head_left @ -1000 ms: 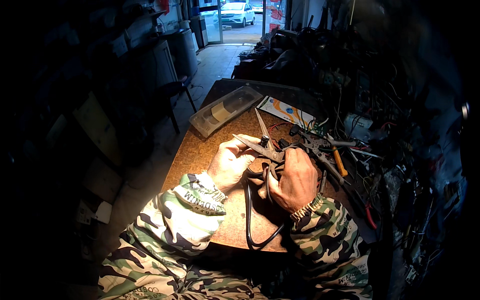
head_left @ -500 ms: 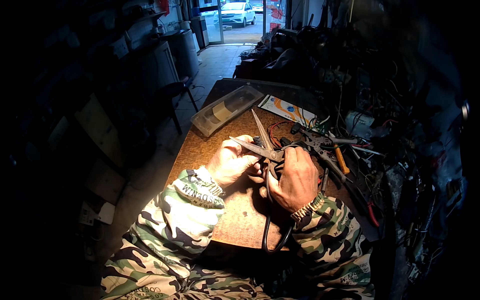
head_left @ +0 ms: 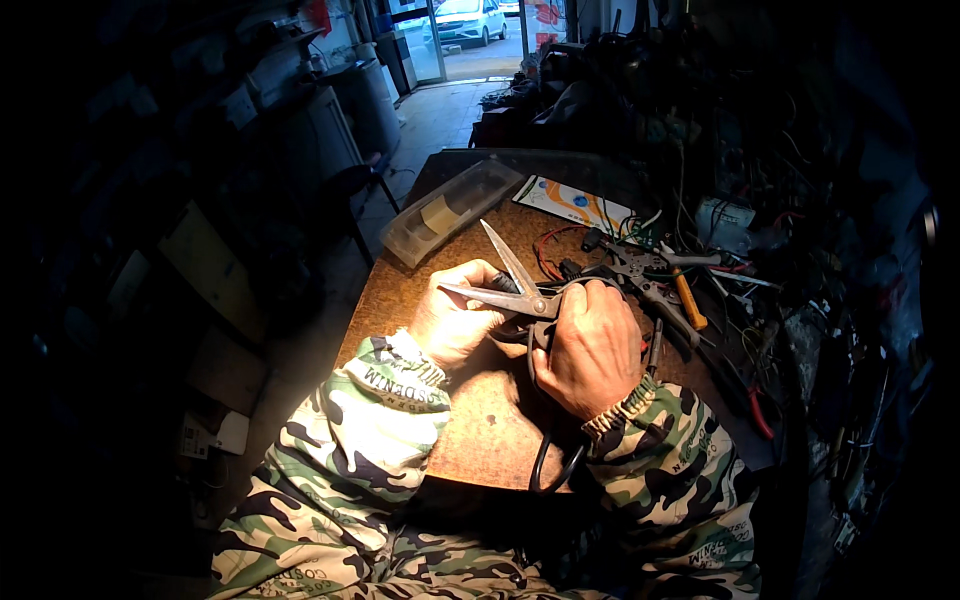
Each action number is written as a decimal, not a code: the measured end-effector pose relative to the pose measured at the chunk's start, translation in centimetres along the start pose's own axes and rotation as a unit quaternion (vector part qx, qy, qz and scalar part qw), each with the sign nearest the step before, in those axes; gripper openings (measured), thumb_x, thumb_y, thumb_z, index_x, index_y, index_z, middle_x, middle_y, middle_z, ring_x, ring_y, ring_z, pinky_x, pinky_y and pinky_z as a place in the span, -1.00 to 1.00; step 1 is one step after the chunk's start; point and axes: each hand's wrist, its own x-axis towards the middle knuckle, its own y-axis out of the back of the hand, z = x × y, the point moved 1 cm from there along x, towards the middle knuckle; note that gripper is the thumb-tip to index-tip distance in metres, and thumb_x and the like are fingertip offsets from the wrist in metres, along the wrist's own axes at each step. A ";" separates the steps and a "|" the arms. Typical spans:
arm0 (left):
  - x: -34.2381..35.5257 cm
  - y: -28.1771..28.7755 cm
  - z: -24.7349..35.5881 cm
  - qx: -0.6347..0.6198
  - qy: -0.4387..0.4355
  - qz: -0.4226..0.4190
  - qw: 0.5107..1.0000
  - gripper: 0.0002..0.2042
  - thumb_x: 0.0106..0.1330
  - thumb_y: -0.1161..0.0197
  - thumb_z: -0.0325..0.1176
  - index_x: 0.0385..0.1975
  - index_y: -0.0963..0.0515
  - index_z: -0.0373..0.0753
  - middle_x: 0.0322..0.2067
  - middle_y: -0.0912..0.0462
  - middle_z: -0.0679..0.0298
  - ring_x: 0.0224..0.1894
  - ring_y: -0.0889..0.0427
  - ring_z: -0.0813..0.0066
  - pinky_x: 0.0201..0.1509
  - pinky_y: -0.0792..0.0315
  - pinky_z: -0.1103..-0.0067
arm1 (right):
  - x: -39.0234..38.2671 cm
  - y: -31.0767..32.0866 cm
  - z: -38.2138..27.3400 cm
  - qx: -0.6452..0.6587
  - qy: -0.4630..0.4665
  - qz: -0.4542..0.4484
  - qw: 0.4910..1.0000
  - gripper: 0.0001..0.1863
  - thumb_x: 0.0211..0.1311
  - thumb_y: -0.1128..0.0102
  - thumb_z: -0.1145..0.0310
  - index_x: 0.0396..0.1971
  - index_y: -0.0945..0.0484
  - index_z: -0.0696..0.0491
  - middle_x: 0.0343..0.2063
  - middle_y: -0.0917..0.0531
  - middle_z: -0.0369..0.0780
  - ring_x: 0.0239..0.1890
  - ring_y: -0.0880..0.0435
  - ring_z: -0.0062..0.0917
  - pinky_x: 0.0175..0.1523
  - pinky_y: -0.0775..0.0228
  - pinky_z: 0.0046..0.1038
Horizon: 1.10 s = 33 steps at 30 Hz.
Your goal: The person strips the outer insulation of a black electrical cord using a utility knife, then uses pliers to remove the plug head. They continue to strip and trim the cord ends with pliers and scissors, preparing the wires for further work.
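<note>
My right hand point(head_left: 597, 350) is closed round the handles of a large pair of scissors point(head_left: 521, 300). Its two blades are spread and point toward the upper left, the lower one lying across my left hand point(head_left: 455, 312). Pinched in the left fingers is a black cable point(head_left: 508, 284), its end mostly hidden by the hand and the blades. Below my right hand, a loop of black cable point(head_left: 541, 462) hangs past the near edge of the wooden tabletop point(head_left: 480, 430).
A clear plastic box point(head_left: 405, 240) lies at the far left of the table, beside a white and orange card point(head_left: 572, 203). Pliers point(head_left: 640, 270), an orange-handled tool point(head_left: 690, 303) and tangled wires crowd the right. A dark stool point(head_left: 352, 182) stands beyond the table's left side.
The scissors have turned, their blades swinging left and closing somewhat. My right hand has shifted slightly, and the cable loop below has become narrower. The left hand keeps its pinch.
</note>
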 end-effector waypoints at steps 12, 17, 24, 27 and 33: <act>0.3 -0.3 0.1 0.022 0.001 -0.010 1.000 -0.82 0.13 -0.39 -0.69 -0.28 -0.58 -0.41 -0.34 -0.72 0.24 -0.28 -0.70 0.56 -0.13 -0.61 0.62 | -0.3 0.4 0.6 -0.007 0.003 0.000 1.000 -0.59 -0.20 -0.43 0.33 -0.42 -0.41 0.21 -0.45 -0.47 -0.03 -0.36 -0.55 -0.16 -0.24 -0.45 -0.22; -0.4 0.1 0.6 0.030 -0.004 0.010 0.999 -0.81 0.11 -0.43 -0.66 -0.29 -0.60 -0.39 -0.36 -0.71 0.28 -0.32 -0.66 0.63 -0.20 -0.56 0.69 | -0.2 -0.3 0.4 0.014 0.021 0.003 1.000 -0.60 -0.20 -0.45 0.34 -0.44 -0.41 0.19 -0.48 -0.49 -0.06 -0.40 -0.59 -0.17 -0.32 -0.51 -0.24; 0.3 0.6 -0.6 0.008 -0.007 -0.040 0.999 -0.79 0.18 -0.44 -0.56 -0.25 -0.57 -0.47 -0.35 -0.70 0.17 -0.30 -0.71 0.48 -0.18 -0.63 0.58 | -0.5 0.1 0.5 -0.005 0.011 0.008 1.000 -0.63 -0.20 -0.45 0.37 -0.46 -0.42 0.18 -0.49 -0.52 -0.05 -0.41 -0.62 -0.15 -0.34 -0.52 -0.22; 0.2 0.6 -0.4 0.025 -0.009 -0.037 0.999 -0.79 0.21 -0.43 -0.54 -0.24 -0.57 -0.48 -0.33 -0.71 0.13 -0.29 -0.72 0.43 -0.17 -0.64 0.55 | -0.5 -0.2 0.6 0.008 0.009 0.031 0.999 -0.63 -0.21 -0.45 0.37 -0.46 -0.43 0.19 -0.48 -0.52 -0.05 -0.42 -0.62 -0.15 -0.35 -0.52 -0.22; 0.2 -0.1 0.6 -0.023 -0.010 -0.045 0.999 -0.80 0.25 -0.39 -0.54 -0.17 -0.59 -0.46 -0.29 -0.73 0.14 -0.25 -0.72 0.47 -0.12 -0.62 0.58 | -0.5 -0.3 0.3 -0.010 0.010 0.046 0.999 -0.59 -0.23 -0.47 0.37 -0.41 -0.45 0.21 -0.45 -0.53 -0.05 -0.38 -0.62 -0.17 -0.31 -0.51 -0.25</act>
